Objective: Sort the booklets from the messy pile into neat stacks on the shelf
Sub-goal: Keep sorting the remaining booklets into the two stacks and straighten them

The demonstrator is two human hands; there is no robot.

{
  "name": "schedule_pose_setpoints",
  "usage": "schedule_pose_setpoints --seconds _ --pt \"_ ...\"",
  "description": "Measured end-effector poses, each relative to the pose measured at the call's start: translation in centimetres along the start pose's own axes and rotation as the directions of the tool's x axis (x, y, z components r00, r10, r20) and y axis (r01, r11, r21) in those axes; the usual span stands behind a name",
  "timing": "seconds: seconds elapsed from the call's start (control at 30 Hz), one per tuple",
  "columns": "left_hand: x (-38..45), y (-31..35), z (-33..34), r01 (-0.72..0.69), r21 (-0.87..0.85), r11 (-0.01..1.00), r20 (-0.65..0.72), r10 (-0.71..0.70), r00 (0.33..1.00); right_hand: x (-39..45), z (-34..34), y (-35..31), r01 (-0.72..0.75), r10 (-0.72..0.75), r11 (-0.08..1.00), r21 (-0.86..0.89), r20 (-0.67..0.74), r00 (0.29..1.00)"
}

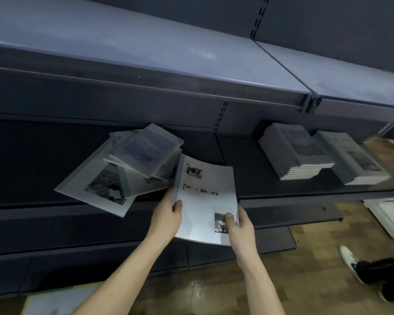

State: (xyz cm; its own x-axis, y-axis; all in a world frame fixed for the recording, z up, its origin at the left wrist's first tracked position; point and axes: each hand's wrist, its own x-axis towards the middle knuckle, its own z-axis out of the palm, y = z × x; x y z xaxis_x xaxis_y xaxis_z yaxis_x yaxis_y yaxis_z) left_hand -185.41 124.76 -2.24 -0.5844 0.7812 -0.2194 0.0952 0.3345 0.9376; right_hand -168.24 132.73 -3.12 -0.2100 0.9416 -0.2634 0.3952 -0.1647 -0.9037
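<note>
Hand-held booklet, "Tim… Me…ory"

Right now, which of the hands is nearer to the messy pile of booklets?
Left. The left hand grips the held booklet at its left edge, right beside the messy pile. The right hand holds the booklet's lower right corner, farther from the pile.
</note>
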Motion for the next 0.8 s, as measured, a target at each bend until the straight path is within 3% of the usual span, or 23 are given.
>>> schedule_pose_setpoints --seconds 0.43,0.8 --pt "-2.5 3.3 8.1 -0.094 -0.030 0.995 0.198 0.098 0.975 -3.7 -9.6 3.4 -0.035 0.062 0.986 0.162 -0.170 0.983" --pt "-6.7 8.0 22.0 -0.192 0.032 0.981 0.320 0.172 0.932 -3.9 -23.7 7.2 0.031 0.048 0.968 0.249 -0.304 0.951"
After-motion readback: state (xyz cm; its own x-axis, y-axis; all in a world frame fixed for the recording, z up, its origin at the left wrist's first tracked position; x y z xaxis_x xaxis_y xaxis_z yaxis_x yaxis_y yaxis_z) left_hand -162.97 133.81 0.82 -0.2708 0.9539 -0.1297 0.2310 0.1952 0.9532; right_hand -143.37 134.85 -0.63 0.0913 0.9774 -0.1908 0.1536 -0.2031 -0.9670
